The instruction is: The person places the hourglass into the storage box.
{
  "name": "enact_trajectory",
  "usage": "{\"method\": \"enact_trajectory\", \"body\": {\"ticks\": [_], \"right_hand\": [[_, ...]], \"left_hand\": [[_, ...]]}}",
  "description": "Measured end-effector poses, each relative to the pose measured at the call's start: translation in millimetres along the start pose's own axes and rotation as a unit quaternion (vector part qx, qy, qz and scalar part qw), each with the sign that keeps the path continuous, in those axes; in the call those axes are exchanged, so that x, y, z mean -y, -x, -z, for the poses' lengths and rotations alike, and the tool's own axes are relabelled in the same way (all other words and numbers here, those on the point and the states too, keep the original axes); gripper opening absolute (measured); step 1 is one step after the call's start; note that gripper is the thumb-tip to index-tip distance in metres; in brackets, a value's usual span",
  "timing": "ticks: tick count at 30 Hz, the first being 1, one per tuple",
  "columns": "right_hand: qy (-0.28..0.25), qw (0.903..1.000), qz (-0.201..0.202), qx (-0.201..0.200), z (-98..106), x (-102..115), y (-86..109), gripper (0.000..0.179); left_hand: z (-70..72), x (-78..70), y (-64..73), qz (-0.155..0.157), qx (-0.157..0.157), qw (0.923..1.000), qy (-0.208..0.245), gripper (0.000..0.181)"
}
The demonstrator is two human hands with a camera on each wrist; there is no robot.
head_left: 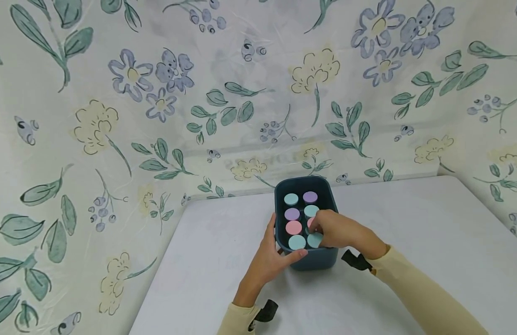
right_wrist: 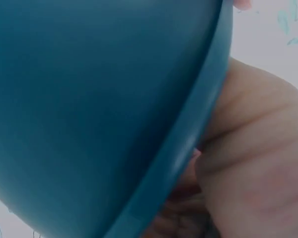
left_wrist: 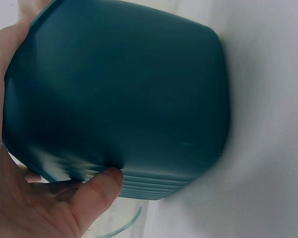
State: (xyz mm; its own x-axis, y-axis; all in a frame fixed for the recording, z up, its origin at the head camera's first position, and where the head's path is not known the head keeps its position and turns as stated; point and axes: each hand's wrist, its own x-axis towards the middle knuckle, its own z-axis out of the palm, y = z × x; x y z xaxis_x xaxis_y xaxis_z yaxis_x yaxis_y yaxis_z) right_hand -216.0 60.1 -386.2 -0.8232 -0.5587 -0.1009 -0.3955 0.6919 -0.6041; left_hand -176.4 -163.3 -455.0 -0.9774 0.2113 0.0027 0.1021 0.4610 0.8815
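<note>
A dark teal bin (head_left: 312, 261) stands on the white table, holding round-topped pieces in two columns. My left hand (head_left: 271, 255) grips its near left corner, the thumb along the front rim and the fingers against the left side. In the left wrist view, that hand (left_wrist: 59, 198) lies against the bin's wall (left_wrist: 129, 89). My right hand (head_left: 337, 229) reaches over the right rim with curled fingers, pinching a pink-topped piece (head_left: 310, 222) in the right column; its fingertips are partly hidden. A light teal piece (head_left: 314, 240) sits just in front of them. The right wrist view shows mostly bin wall (right_wrist: 89, 109).
Inside the bin are also a pink piece (head_left: 293, 227), purple pieces (head_left: 310, 197) and other light teal pieces (head_left: 297, 242). The white table (head_left: 216, 251) extends to both sides. A floral curtain (head_left: 258, 93) hangs behind the table's back edge.
</note>
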Motion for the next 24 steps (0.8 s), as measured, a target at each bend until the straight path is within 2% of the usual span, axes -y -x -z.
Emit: {"method": "enact_trajectory", "body": {"ticks": [11,24], "right_hand": [[0.028,0.9995,0.003,0.016,1.3,2.7,-2.9,0.029],[0.02,0.9995,0.011,0.02,2.9,2.3,1.6,0.026]], "left_hand": [[0.9,-0.7,0.7,0.004,-0.003,1.0,0.0,0.119],[0.4,0.9,-0.1,0.004,0.0,1.0,-0.001,0.119]]}}
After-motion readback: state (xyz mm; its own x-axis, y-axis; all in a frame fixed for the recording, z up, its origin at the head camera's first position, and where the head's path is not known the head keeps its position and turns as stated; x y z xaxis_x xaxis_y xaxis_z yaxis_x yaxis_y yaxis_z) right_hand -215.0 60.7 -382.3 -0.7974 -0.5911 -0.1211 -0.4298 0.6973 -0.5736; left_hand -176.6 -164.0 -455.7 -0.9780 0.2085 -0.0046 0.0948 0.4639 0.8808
